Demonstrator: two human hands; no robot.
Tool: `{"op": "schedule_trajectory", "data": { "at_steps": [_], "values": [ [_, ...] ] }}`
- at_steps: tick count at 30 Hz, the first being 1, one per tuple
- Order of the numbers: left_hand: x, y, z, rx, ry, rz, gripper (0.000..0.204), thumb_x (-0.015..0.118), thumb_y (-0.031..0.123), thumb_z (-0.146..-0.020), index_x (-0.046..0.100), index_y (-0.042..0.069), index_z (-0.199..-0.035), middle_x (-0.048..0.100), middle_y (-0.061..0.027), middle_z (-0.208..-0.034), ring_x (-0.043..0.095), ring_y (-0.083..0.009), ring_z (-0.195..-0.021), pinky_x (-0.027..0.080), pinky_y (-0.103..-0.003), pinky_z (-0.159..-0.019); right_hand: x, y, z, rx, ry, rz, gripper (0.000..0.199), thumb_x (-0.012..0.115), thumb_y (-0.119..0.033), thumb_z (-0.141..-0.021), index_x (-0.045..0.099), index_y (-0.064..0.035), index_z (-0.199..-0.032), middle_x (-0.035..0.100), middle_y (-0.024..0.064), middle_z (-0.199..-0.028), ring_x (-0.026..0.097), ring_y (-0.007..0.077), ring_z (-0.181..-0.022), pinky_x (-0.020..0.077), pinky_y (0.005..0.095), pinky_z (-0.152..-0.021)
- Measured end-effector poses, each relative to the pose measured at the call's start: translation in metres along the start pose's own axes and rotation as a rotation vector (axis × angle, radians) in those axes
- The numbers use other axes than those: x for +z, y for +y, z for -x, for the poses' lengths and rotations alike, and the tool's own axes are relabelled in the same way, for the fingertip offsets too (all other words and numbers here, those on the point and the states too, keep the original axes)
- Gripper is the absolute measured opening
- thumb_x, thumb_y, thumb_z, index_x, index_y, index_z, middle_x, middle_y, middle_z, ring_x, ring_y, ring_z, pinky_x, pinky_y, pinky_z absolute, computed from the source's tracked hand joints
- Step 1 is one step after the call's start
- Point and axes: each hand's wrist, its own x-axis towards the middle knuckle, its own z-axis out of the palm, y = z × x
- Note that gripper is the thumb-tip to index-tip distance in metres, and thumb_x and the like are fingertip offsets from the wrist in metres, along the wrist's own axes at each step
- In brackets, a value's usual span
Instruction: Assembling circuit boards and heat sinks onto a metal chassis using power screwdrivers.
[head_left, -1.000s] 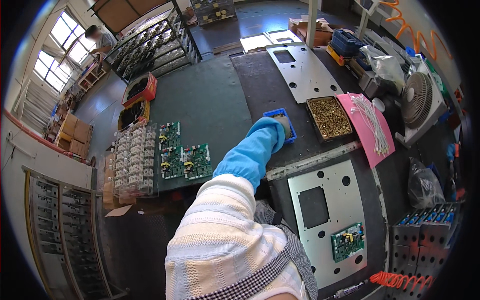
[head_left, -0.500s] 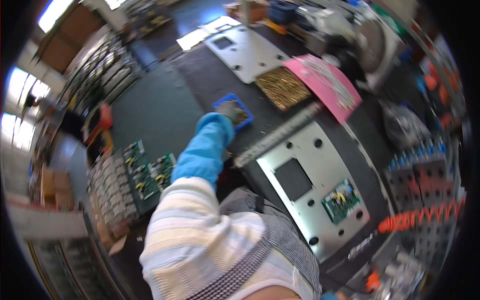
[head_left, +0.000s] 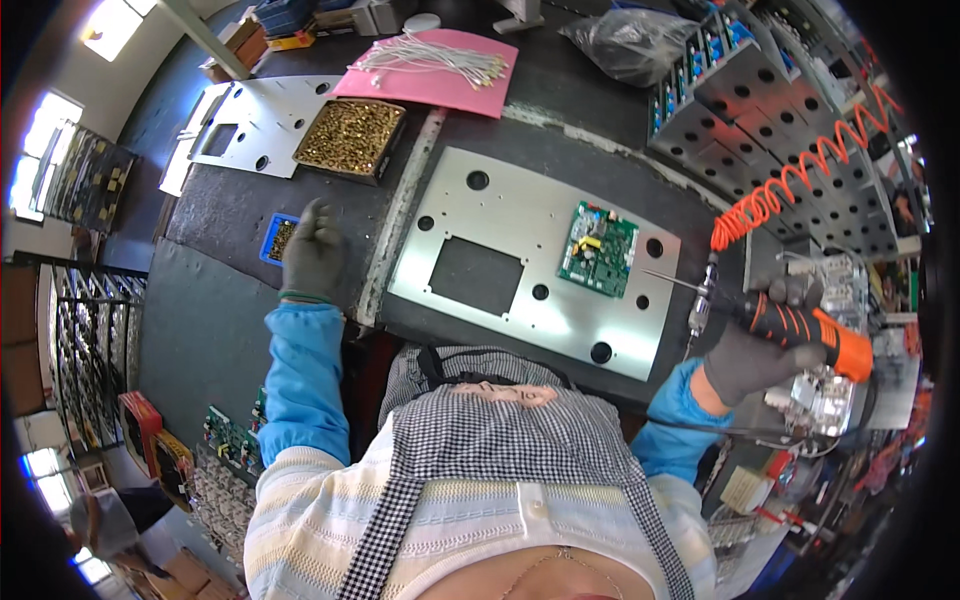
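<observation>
My left hand (head_left: pixel 315 252), in a grey glove and blue sleeve, is just right of a small blue tray (head_left: pixel 268 245) of small metal pieces. Its fingers are drawn together; whatever they may pinch is too small to make out. In my right hand (head_left: pixel 752 362), also gloved, is an orange and black power screwdriver (head_left: pixel 785 328). Its long thin bit points left, its tip near the right edge of a green circuit board (head_left: pixel 598 250). That board lies on a silvery metal plate (head_left: pixel 450 215) with round holes and one large rectangular cutout.
A box of brass-coloured pieces (head_left: pixel 350 138) sits beyond the blue tray, beside another metal plate (head_left: pixel 265 105). White cables lie on a pink sheet (head_left: pixel 490 85). An orange coiled hose (head_left: pixel 790 185) hangs at right before stacked perforated metal panels (head_left: pixel 735 125). More circuit boards (head_left: pixel 230 440) are at lower left.
My view has swung to the right. The left hand has come out of the blue tray and is now beside it. My right hand with the screwdriver has come into view.
</observation>
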Motion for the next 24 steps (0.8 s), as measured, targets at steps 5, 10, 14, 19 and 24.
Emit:
{"op": "schedule_trajectory", "data": {
  "at_steps": [5, 10, 14, 19, 24],
  "values": [
    [0.105, -0.141, 0.057, -0.466, -0.321, -0.269, 0.037, 0.062, 0.015, -0.102, 0.057, -0.001, -0.136, 0.063, -0.0073, -0.114, 0.059, -0.0111, -0.092, 0.054, -0.023, -0.071, 0.06, 0.013, 0.033, 0.064, -0.094, -0.111, 0.078, 0.076, -0.051, -0.09, 0.046, -0.0037, -0.145, 0.058, 0.005, -0.101, 0.06, 0.02, -0.09, 0.0531, 0.0461, -0.09],
    [0.137, -0.209, 0.098, -0.578, -0.445, -0.885, 0.026, 0.074, 0.013, -0.095, 0.07, 0.0, -0.117, 0.07, -0.0051, -0.098, 0.061, -0.0085, -0.08, 0.053, -0.024, -0.072, 0.066, 0.018, 0.06, 0.134, -0.138, 0.009, 0.078, 0.068, -0.049, -0.094, 0.036, -0.0104, -0.154, 0.058, 0.0067, -0.101, 0.058, 0.0199, -0.088, 0.0528, 0.0461, -0.089],
    [0.129, -0.224, 0.102, -0.423, -0.536, -1.078, 0.026, 0.078, 0.005, -0.09, 0.071, -0.001, -0.114, 0.07, -0.0031, -0.097, 0.064, -0.0094, -0.087, 0.054, -0.025, -0.078, 0.058, 0.018, 0.07, 0.183, -0.134, 0.017, 0.081, 0.066, -0.036, -0.095, 0.025, -0.0105, -0.159, 0.063, 0.0091, -0.102, 0.062, 0.0222, -0.085, 0.0544, 0.0509, -0.087],
    [0.127, -0.229, 0.1, -0.389, -0.539, -1.061, 0.025, 0.08, 0.008, -0.088, 0.073, -0.001, -0.111, 0.069, -0.0019, -0.091, 0.06, -0.0076, -0.079, 0.051, -0.023, -0.07, 0.049, 0.025, 0.07, 0.184, -0.104, 0.01, 0.081, 0.065, -0.034, -0.095, 0.022, -0.0103, -0.16, 0.064, 0.0094, -0.1, 0.064, 0.0227, -0.085, 0.0552, 0.0516, -0.087],
    [0.129, -0.23, 0.097, -0.402, -0.515, -1.0, 0.022, 0.08, 0.006, -0.087, 0.073, 0.0, -0.107, 0.07, -0.0034, -0.093, 0.062, -0.0088, -0.08, 0.053, -0.024, -0.07, 0.048, 0.032, 0.067, 0.195, -0.037, 0.075, 0.077, 0.063, -0.045, -0.095, 0.033, -0.0094, -0.157, 0.06, 0.0073, -0.098, 0.064, 0.0197, -0.088, 0.0571, 0.0487, -0.086]
  ]
}}
